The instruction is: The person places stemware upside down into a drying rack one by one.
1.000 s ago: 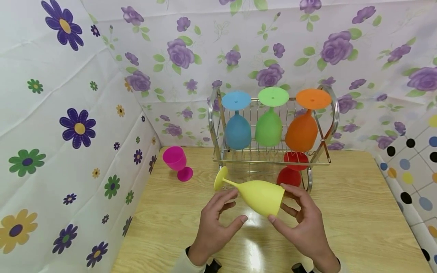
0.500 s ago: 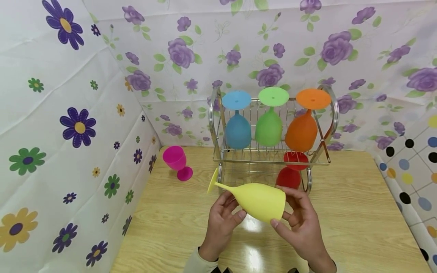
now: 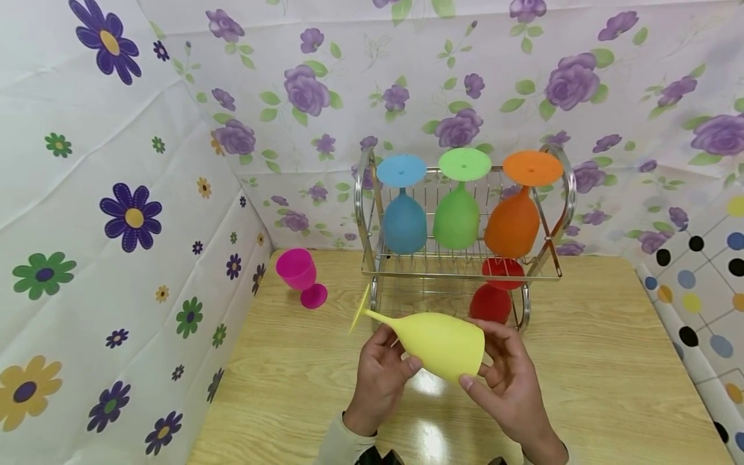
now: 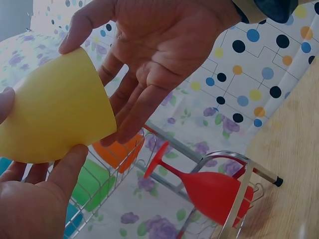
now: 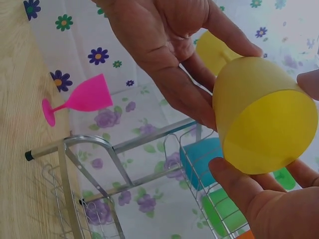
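A yellow goblet (image 3: 442, 345) is held on its side above the table, its foot to the left and its mouth to the right. My left hand (image 3: 380, 381) grips the bowl near the stem, thumb in front and fingers behind. At the other end, my right hand (image 3: 507, 387) pinches the rim between thumb and fingers. The right wrist view looks into the goblet's hollow yellow bowl (image 5: 274, 132). Behind the hands stands a two-tier metal rack (image 3: 465, 276). Upside down on its top tier are a blue goblet (image 3: 405, 223), a green goblet (image 3: 457, 219) and an orange goblet (image 3: 513, 223).
A red goblet (image 3: 491, 303) sits upside down on the rack's lower tier, at the right. Left of the rack, a pink goblet (image 3: 298, 270) stands upright on the wooden table (image 3: 279, 381). Flowered cloth (image 3: 325, 148) hangs behind and at the left.
My left hand has moved right and up and closed onto the bowl. The yellow goblet has shifted slightly left at its foot and turned a little. The right hand keeps its hold at the rim.
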A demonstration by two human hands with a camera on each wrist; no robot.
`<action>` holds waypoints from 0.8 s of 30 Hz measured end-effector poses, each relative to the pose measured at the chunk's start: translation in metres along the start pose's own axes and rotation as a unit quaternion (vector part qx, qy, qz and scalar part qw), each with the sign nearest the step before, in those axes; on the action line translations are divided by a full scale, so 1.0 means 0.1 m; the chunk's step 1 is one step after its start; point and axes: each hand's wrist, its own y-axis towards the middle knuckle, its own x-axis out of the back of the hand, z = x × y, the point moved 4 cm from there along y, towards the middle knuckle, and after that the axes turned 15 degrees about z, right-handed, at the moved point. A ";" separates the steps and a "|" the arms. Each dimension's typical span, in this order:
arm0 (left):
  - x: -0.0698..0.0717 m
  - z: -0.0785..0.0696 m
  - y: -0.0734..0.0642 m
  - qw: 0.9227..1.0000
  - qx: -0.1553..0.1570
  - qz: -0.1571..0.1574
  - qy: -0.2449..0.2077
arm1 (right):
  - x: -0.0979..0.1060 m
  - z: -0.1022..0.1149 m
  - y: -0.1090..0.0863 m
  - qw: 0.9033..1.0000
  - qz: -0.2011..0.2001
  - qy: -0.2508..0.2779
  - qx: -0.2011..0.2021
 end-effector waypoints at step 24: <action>0.30 -0.13 0.08 0.944 0.063 -0.040 0.322 | 0.44 -0.05 -0.14 0.952 -0.079 -0.243 -0.170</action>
